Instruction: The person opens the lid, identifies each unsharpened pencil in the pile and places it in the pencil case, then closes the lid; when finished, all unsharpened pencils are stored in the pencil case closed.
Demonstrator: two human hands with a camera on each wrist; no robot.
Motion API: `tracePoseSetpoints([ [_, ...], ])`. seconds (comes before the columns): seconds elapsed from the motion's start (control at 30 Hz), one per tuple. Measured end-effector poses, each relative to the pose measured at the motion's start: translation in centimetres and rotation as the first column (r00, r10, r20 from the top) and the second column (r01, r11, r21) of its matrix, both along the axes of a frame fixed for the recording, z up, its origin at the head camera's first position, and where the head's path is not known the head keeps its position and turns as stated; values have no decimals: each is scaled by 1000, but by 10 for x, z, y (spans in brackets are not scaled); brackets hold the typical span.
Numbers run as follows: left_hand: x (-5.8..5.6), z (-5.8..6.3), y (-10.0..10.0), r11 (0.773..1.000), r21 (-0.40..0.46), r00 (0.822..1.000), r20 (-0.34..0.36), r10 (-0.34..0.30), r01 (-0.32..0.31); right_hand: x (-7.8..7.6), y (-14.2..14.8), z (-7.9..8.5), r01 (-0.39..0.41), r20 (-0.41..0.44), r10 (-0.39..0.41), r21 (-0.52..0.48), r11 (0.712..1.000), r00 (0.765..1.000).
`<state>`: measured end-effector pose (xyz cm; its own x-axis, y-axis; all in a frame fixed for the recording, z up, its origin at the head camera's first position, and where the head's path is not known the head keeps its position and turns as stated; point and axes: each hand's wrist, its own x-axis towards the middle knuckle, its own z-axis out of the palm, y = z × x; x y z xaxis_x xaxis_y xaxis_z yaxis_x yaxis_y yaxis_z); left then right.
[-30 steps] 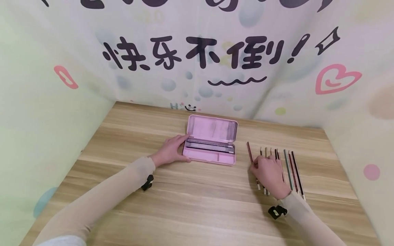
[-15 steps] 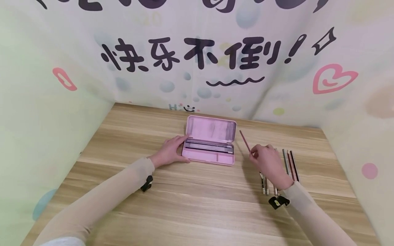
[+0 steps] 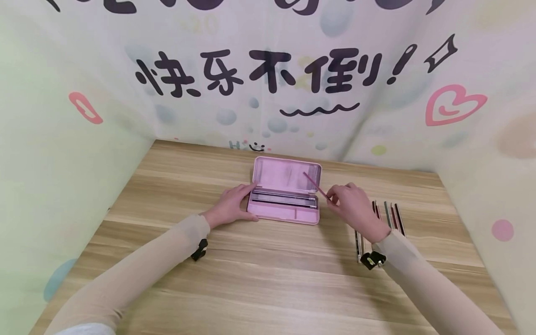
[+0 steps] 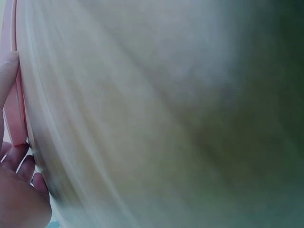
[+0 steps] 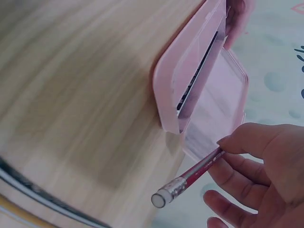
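Observation:
An open pink pencil case [image 3: 274,212] stands near the back of the table, its lid [image 3: 276,172] tipped up toward the wall. Dark pencils [image 3: 284,201] lie in its rear compartment; the front one shows bare pink. My left hand [image 3: 229,204] holds the case's left end, thumb at the front and fingers at the back corner. Between thumb and fingers my right hand [image 3: 353,207] pinches a red pencil [image 5: 194,172] with a metal ferrule and eraser. That pencil is raised beside the case's right end, its far tip in front of the lid in the head view.
Several more pencils [image 3: 393,216] lie side by side on the wooden table [image 3: 251,279] at the right, some hidden under my right arm. A printed cloth wall [image 3: 201,116] rises behind the table, with further cloth at both sides.
My right hand has lifted the red pencil from the left of the row and carried it left to the case. The left hand has stayed at the case.

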<state>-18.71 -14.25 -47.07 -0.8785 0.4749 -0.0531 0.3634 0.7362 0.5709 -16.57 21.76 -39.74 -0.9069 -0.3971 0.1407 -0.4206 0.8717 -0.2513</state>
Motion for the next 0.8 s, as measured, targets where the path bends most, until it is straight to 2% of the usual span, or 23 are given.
tracePoseSetpoints([
  [0.27,1,3,0,1000,12,1000,-11,-2,2,-13,-19,6,-80,-7,80,5,997,997],
  [0.43,1,3,0,1000,7,1000,-13,-5,5,-21,-29,4,-135,-29,136,8,991,990],
  [0.8,2,3,0,1000,10,1000,-17,-6,7,-35,-50,-3,-208,-1,209,66,976,978],
])
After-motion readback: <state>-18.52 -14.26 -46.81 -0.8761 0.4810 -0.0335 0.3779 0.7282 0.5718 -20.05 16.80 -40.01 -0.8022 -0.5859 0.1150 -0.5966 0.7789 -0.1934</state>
